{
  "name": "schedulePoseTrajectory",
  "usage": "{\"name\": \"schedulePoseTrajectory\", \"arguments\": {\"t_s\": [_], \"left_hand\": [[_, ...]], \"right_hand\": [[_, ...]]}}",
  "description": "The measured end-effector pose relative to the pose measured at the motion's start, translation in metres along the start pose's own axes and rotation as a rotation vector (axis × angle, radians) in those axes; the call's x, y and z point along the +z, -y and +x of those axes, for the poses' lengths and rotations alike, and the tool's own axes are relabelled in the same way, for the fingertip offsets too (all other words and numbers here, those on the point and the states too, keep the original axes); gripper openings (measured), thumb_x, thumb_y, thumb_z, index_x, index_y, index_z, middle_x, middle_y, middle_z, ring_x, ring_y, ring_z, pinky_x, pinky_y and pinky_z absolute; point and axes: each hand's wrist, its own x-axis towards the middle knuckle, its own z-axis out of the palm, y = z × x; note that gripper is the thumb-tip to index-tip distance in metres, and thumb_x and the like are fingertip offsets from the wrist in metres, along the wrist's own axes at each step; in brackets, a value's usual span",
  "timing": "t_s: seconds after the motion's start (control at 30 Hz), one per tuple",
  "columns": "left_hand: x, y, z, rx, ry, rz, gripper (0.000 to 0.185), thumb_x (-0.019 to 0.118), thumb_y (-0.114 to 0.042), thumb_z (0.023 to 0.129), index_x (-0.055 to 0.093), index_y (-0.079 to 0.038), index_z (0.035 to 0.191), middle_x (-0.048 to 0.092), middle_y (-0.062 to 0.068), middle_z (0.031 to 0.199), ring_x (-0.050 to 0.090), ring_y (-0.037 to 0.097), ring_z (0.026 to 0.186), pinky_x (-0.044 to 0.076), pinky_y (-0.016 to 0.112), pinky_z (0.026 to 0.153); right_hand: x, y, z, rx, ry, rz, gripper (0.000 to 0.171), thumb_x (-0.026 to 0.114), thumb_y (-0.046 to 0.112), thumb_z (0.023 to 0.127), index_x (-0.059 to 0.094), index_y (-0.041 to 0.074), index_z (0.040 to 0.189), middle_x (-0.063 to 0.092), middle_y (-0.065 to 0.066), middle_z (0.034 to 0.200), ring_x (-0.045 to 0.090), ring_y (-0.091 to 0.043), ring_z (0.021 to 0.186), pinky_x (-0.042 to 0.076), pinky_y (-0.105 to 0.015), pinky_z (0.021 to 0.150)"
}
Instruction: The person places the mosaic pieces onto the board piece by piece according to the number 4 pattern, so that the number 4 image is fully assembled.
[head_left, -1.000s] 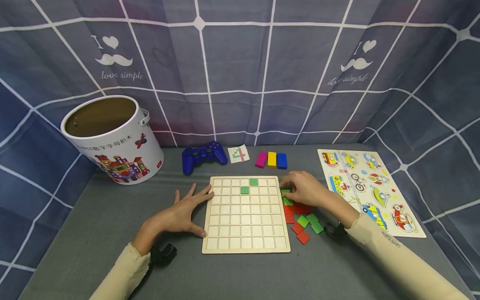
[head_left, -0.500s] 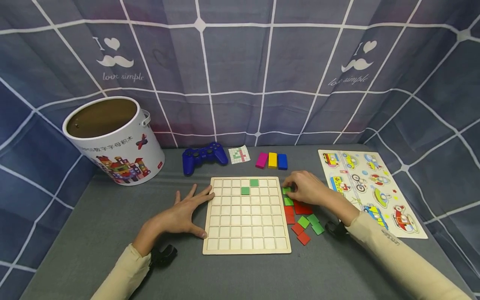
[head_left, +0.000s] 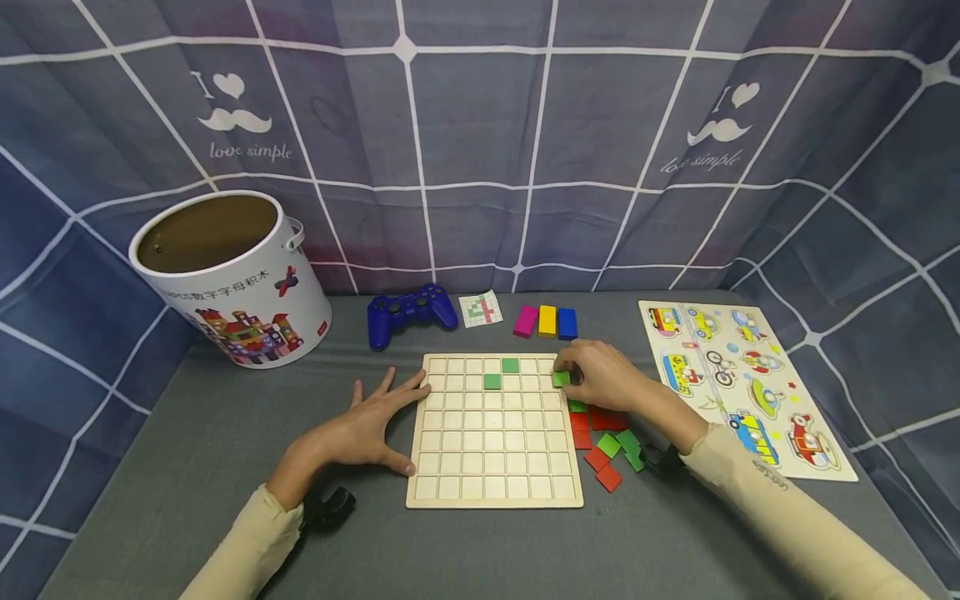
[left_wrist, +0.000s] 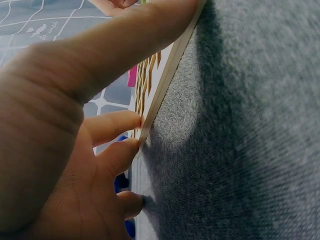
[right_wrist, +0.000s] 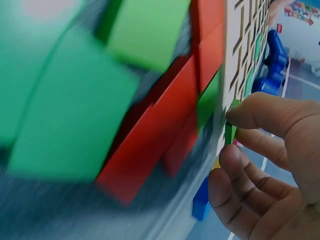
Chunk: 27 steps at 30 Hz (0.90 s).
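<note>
A green tile (head_left: 561, 379) is at the upper right edge of the grid board (head_left: 495, 454), pinched by the right hand (head_left: 606, 377); whether it touches the board is unclear. The head view shows its face; the right wrist view shows it tilted nearly edge-on. The left hand (head_left: 363, 429) is spread, fingertips and thumb at the board's left edge, whose thickness its wrist view reveals. Loose red tiles (head_left: 608, 477) and green tiles (head_left: 608, 446) crowd the right edge. Grey counter (head_left: 480, 554) stretches before the near edge; beyond the far edge lie a controller (head_left: 411, 314), a card (head_left: 481, 309) and three blocks (head_left: 547, 322).
</note>
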Motion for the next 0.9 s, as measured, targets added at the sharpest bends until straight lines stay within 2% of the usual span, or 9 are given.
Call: {"name": "schedulePoseTrajectory", "arguments": {"t_s": [0.23,0.57,0.9], "left_hand": [[0.0,-0.001,0.0,-0.001,0.001,-0.005,0.116,0.092,-0.046,0.064,0.031,-0.02,0.159,0.009,0.001,0.168,-0.007,0.044,0.149,-0.011,0.079,0.101],[-0.001,-0.002,0.001,-0.011,0.004,-0.006,0.116,0.093,-0.046,0.064,0.031,-0.02,0.159,0.009,0.001,0.168,-0.007,0.044,0.149,-0.012,0.079,0.1],[-0.001,-0.003,0.001,-0.013,0.009,0.0,0.115,0.092,-0.046,0.064,0.032,-0.02,0.158,0.009,0.002,0.168,-0.007,0.044,0.149,-0.011,0.079,0.101]], "right_hand": [[0.012,0.02,0.014,-0.045,0.001,0.024,0.022,0.08,0.011,0.074,0.073,0.011,0.095,0.06,0.002,0.086,0.05,-0.01,0.071,0.044,-0.029,0.061],[0.023,0.049,0.038,-0.105,0.037,0.058,0.022,0.077,0.012,0.076,0.076,0.014,0.098,0.061,0.004,0.089,0.051,-0.008,0.069,0.045,-0.025,0.058],[0.035,0.075,0.053,-0.169,0.079,0.091,0.019,0.076,0.011,0.08,0.078,0.012,0.099,0.063,0.003,0.093,0.056,-0.01,0.076,0.048,-0.025,0.066]]}}
